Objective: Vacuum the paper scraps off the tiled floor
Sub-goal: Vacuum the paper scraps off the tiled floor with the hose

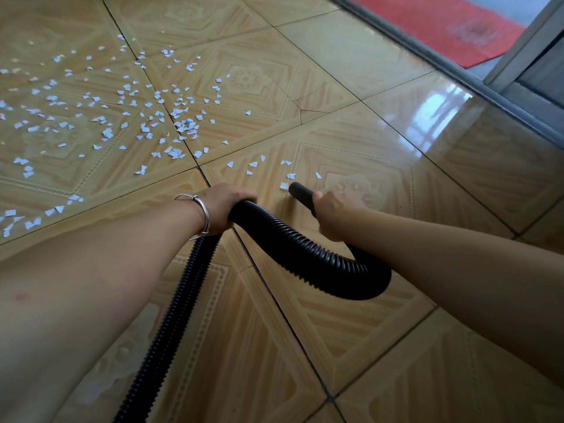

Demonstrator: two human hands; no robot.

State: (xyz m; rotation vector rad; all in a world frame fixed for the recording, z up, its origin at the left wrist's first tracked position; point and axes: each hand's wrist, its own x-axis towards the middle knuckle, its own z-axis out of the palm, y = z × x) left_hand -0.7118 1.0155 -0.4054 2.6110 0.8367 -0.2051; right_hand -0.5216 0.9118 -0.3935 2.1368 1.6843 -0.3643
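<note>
The left hand (227, 206) and right hand (331, 215) grip the black vacuum hose (305, 254), its nozzle (300, 192) just beside the nearest paper scraps (122, 117), most of which lie scattered across the tiled floor (366, 331), so the work looks barely begun.

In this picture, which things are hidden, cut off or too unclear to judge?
Vacuum body: outside the head view; the hose leaves at the bottom edge.
Nozzle mouth: it faces away, so contact with the floor is unclear.
Fingers of the right hand: mostly hidden under its own back.
Paper scraps: the left edge cuts the patch; far ones are blurred.
</note>
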